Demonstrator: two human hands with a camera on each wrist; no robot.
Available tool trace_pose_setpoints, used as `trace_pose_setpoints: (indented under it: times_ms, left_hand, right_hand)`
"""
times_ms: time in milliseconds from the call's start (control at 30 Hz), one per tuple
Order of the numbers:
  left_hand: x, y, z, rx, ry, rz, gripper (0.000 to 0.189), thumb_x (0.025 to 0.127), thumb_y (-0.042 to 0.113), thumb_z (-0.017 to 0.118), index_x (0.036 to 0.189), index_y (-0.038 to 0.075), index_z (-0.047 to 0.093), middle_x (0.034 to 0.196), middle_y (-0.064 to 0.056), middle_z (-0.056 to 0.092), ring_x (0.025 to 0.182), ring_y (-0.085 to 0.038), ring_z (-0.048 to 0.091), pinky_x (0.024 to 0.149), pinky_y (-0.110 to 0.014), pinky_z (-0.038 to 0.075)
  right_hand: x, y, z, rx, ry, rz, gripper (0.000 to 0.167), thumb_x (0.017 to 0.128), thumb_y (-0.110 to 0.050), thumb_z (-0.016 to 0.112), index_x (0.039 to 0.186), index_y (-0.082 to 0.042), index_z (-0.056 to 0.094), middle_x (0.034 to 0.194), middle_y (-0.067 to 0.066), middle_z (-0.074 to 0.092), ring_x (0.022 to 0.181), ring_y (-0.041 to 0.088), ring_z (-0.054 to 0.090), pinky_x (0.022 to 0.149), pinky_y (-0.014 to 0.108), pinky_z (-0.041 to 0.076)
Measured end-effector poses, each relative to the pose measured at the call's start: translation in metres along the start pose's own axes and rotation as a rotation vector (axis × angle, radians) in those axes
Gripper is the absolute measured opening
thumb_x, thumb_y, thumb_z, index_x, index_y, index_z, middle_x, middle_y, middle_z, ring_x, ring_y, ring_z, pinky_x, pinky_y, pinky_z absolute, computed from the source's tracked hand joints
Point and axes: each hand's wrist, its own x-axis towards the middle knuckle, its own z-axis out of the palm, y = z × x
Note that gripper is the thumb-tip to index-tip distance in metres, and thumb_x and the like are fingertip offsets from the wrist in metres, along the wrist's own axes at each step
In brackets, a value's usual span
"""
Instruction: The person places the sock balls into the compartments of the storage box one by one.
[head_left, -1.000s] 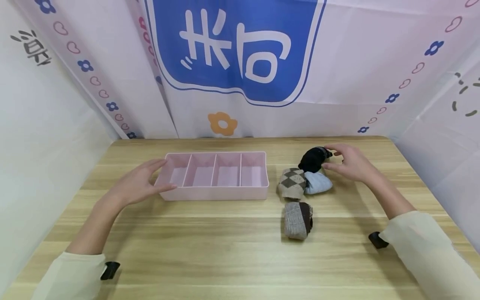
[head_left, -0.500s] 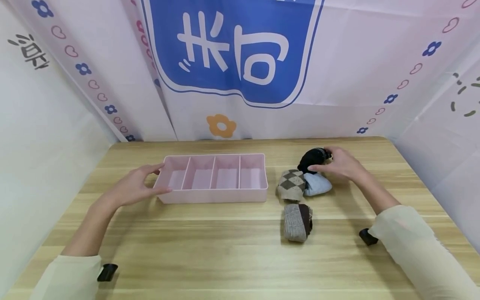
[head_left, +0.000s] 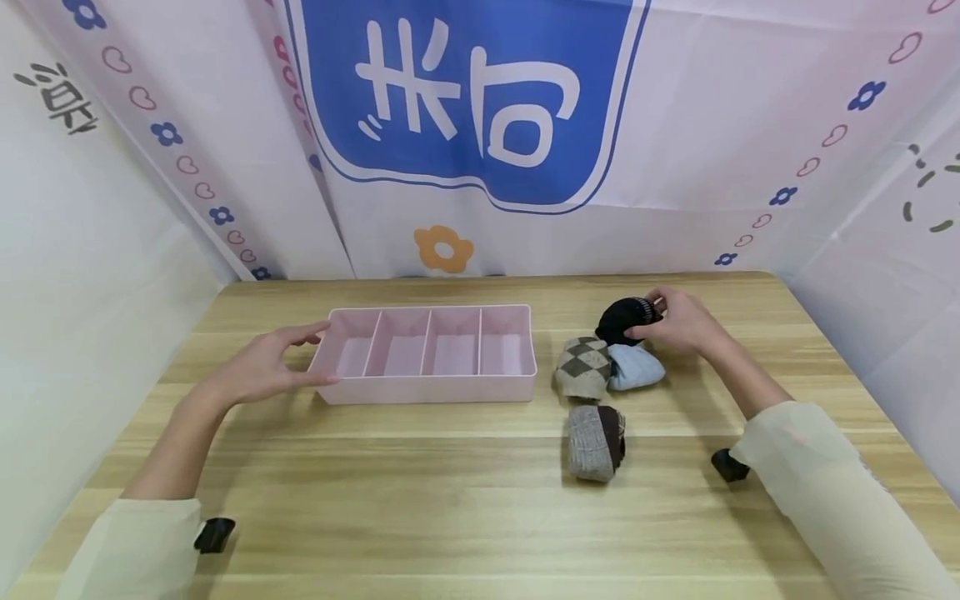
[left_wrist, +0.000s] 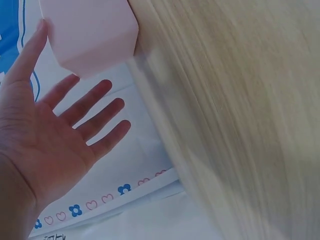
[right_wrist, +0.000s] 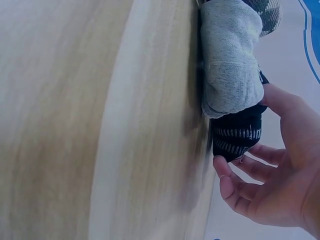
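At the far right, a rolled black sock (head_left: 625,320) with pale ribbing lies on the table. My right hand (head_left: 681,322) holds its end, thumb on the near side and fingertips behind the cuff; the right wrist view shows these curled fingers (right_wrist: 239,187). Touching the black sock are a light grey-blue rolled sock (head_left: 634,367) and an argyle rolled sock (head_left: 584,367). Nearer lies a grey and brown rolled sock (head_left: 595,442). My left hand (head_left: 258,365) rests its thumb and index finger against the left end of a pink divided box (head_left: 427,389), fingers nearly straight.
The box has several compartments side by side, with bare floors showing. Both stand on a wood-grain table (head_left: 420,508). A printed white curtain (head_left: 675,192) hangs behind the table's back edge, and white cloth walls flank the left and right.
My right hand has moved left and closed its fingers and thumb on the black sock. The left hand has drawn slightly left, still at the box's end. The other socks stay put.
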Motion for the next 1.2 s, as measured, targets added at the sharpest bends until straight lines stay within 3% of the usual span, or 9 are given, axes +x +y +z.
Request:
trace_pose_setpoints:
  times_ms: [200,367,533,800,1033,1200]
  left_hand:
    - [-0.002,-0.005,-0.002,-0.035,-0.018,-0.014,0.093,0.089,0.041,0.081,0.162,0.007,0.034,0.146,-0.032,0.052,0.132,-0.049,0.05,0.099,-0.071,0.042]
    - [-0.002,-0.008,0.0,-0.054,-0.027,-0.043,0.093,0.089,0.041,0.081,0.163,0.011,0.034,0.137,-0.028,0.057,0.123,-0.046,0.056,0.093,-0.064,0.047]
    - [-0.002,-0.009,0.0,-0.038,-0.021,-0.038,0.092,0.089,0.041,0.08,0.162,0.01,0.034,0.127,-0.023,0.061,0.11,-0.038,0.06,0.086,-0.05,0.047]
    - [0.001,-0.007,-0.001,0.002,-0.031,-0.041,0.096,0.088,0.045,0.08,0.164,0.013,0.031,0.13,-0.024,0.061,0.115,-0.041,0.058,0.09,-0.057,0.047]
    - [0.002,-0.009,-0.001,-0.018,-0.045,-0.041,0.095,0.088,0.042,0.081,0.163,0.01,0.032,0.118,-0.018,0.063,0.096,-0.028,0.059,0.078,-0.04,0.045]
    - [0.003,-0.009,0.0,-0.025,-0.029,-0.04,0.094,0.088,0.041,0.082,0.162,0.008,0.034,0.114,-0.017,0.061,0.088,-0.025,0.056,0.074,-0.037,0.044]
  right_hand:
    - [0.0,-0.001,-0.003,0.004,0.018,-0.008,0.066,0.087,-0.03,0.082,0.132,0.009,0.053,0.122,0.032,0.059,0.11,0.046,0.058,0.092,0.057,0.047]
    - [-0.001,-0.003,-0.008,0.006,0.039,0.003,0.07,0.088,-0.029,0.081,0.139,0.008,0.05,0.128,0.034,0.056,0.115,0.049,0.056,0.095,0.06,0.046]
    - [-0.002,-0.004,-0.012,0.016,0.085,-0.002,0.072,0.088,-0.028,0.08,0.143,0.007,0.049,0.133,0.035,0.054,0.118,0.051,0.054,0.098,0.063,0.044]
    - [-0.003,-0.01,-0.013,0.083,0.158,-0.037,0.066,0.09,-0.025,0.079,0.142,0.006,0.053,0.133,0.032,0.057,0.113,0.049,0.061,0.093,0.058,0.049]
    - [-0.004,-0.024,-0.012,0.108,0.165,-0.062,0.07,0.089,-0.026,0.081,0.145,0.005,0.052,0.138,0.031,0.056,0.122,0.048,0.057,0.098,0.058,0.049]
    - [-0.006,-0.03,-0.01,0.119,0.17,-0.087,0.069,0.088,-0.025,0.082,0.144,0.005,0.053,0.136,0.031,0.058,0.122,0.048,0.057,0.098,0.059,0.048]
